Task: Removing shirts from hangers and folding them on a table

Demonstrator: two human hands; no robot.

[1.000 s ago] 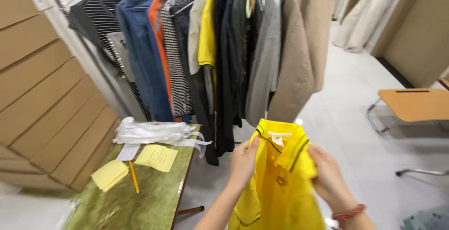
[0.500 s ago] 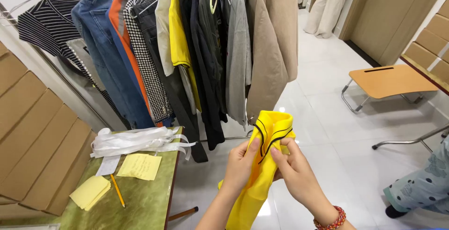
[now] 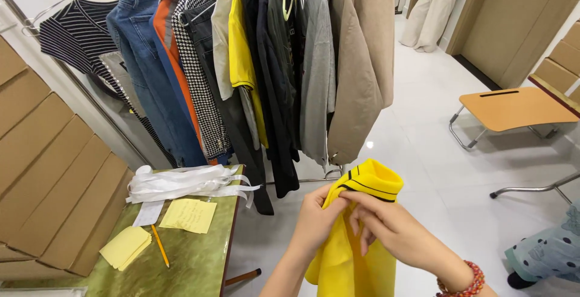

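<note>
Here both the left hand [image 3: 317, 218] and right hand [image 3: 393, 230] pinched the yellow shirt [image 3: 356, 236] at its collar, its length hanging straight down beyond the table's [image 3: 199, 267] right edge.

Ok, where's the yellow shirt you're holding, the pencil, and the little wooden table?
yellow shirt [image 3: 347, 261], head view, on the hanging body fabric.
pencil [image 3: 160, 245], head view, on the middle of its shaft.
little wooden table [image 3: 513, 107], head view, on its bare top.

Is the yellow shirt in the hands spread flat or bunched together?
Bunched: both hands, left hand and right hand, gather the yellow shirt at its collar.
</note>
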